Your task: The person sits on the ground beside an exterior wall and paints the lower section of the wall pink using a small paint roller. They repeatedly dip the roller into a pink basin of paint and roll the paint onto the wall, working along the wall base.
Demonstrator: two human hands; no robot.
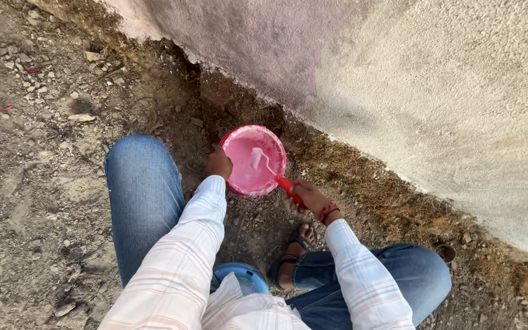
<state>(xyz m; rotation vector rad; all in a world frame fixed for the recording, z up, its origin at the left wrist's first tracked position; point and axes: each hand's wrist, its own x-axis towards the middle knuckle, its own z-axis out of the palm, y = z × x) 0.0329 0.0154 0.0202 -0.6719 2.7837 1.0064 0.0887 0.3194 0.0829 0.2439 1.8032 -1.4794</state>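
Observation:
A pink paint bucket (239,177) stands on the dirt at the foot of a wall, with pink paint inside. My left hand (219,164) grips its left rim. My right hand (308,197) is closed on the red handle of a small paint roller (265,162). The roller's white head lies down in the paint, its thin wire arm crossing the bucket's right side. I am crouched, knees in blue jeans on either side, with a sandalled foot (294,250) below the bucket.
A rough plastered wall (447,91) runs diagonally across the upper right, part of it tinted pink. Dry grass and loose stones line its base. A blue round object (244,276) sits under me. A small dark cup (445,252) lies by my right knee.

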